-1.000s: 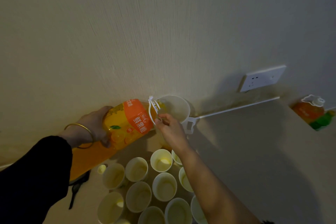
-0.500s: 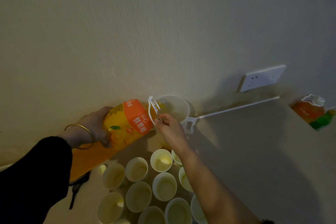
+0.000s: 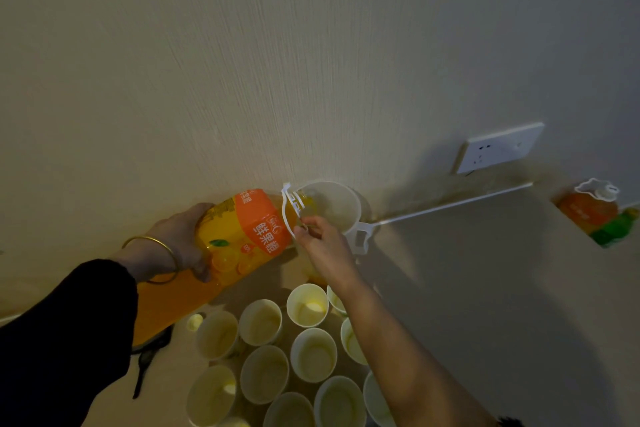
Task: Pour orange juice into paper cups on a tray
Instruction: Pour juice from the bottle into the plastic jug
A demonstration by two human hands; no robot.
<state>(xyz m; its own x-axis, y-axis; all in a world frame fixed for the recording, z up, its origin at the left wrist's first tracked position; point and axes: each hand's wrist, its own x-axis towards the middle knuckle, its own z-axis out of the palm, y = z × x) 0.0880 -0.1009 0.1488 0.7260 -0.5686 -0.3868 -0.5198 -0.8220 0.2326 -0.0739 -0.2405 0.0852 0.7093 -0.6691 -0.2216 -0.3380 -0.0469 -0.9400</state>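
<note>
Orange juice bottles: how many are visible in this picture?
2. The tilted bottle is in the left hand; the second bottle is at the far right edge. Others may be hidden.

Cropped, covered, dim.
Cut by the bottom edge: nearest paper cups (image 3: 287, 411). Behind the right forearm (image 3: 398, 350): cups beside it. Behind the white handle (image 3: 286, 215): mouth of the juice bottle (image 3: 242, 232).

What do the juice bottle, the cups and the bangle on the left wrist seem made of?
Juice bottle: clear glossy plastic, it seems; juice shows through around a printed orange label. Cups: matte pale paper by their look, thin rims. Bangle: likely metal, a thin gold-coloured band with a shine.
</note>
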